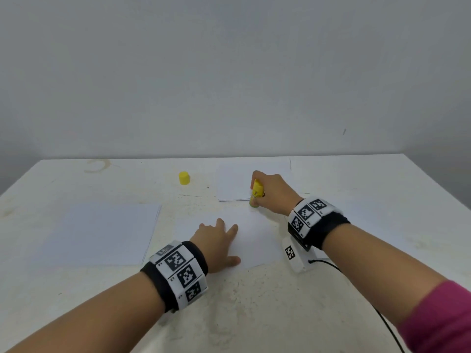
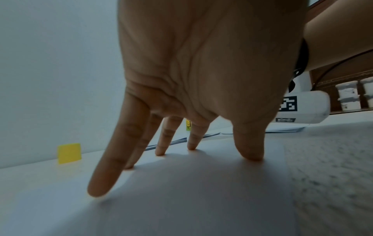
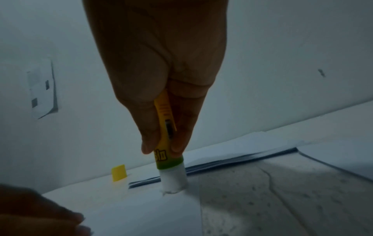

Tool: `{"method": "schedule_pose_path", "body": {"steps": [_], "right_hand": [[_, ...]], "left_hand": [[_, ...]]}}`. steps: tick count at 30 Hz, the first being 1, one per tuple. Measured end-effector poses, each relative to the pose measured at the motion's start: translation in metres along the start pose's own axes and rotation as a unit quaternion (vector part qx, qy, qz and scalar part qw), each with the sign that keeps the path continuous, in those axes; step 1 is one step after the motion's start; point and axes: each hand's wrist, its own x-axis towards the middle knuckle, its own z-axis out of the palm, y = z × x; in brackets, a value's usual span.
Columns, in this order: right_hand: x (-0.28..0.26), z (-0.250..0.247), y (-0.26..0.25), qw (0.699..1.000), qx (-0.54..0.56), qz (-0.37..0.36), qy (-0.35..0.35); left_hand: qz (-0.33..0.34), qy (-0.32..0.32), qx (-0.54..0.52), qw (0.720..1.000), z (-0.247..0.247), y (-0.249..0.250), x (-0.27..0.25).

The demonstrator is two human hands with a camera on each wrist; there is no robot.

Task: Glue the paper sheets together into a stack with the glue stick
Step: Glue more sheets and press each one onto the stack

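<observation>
Gluing is underway: your right hand (image 1: 272,192) grips the glue stick (image 1: 256,193) at the sheet's (image 1: 254,240) far corner; your left hand (image 1: 219,240), fingers spread, pins that sheet. Next, spread glue across it.

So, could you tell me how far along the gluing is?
Done: the yellow cap is off. In hand: the left hand presses the near sheet flat while the right hand sets the glue stick on its far corner. Left: sheets at left and behind.

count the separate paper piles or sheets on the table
3: a stack at the left, a stack at the back behind the glue stick, and one sheet under the left hand. Sheets per stack can't be counted.
</observation>
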Motion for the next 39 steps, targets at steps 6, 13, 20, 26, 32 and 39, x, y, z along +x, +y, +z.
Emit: {"method": "schedule_pose_path", "body": {"steps": [6, 13, 20, 26, 32, 39], "right_hand": [[-0.014, -0.005, -0.001, 0.997, -0.055, -0.004, -0.044], [-0.052, -0.011, 0.002, 0.993, -0.066, -0.005, -0.094], [-0.075, -0.015, 0.005, 0.986, -0.083, -0.014, -0.144], [-0.064, -0.046, 0.007, 0.992, 0.114, 0.028, -0.052], [-0.037, -0.048, 0.013, 0.96, 0.265, 0.056, 0.072], [-0.007, -0.018, 0.01, 0.972, 0.216, 0.063, 0.074]], "left_hand": [[0.01, 0.005, 0.015, 1.0, -0.001, -0.01, 0.007], [0.039, 0.016, 0.082, 0.996, -0.009, -0.024, 0.013], [0.057, 0.017, 0.118, 0.991, -0.017, -0.028, 0.013], [0.051, 0.006, 0.117, 0.992, -0.016, -0.027, 0.01], [0.132, 0.027, 0.031, 0.99, -0.004, -0.032, 0.011], [0.075, 0.043, 0.039, 0.996, 0.0, -0.036, 0.006]]}}
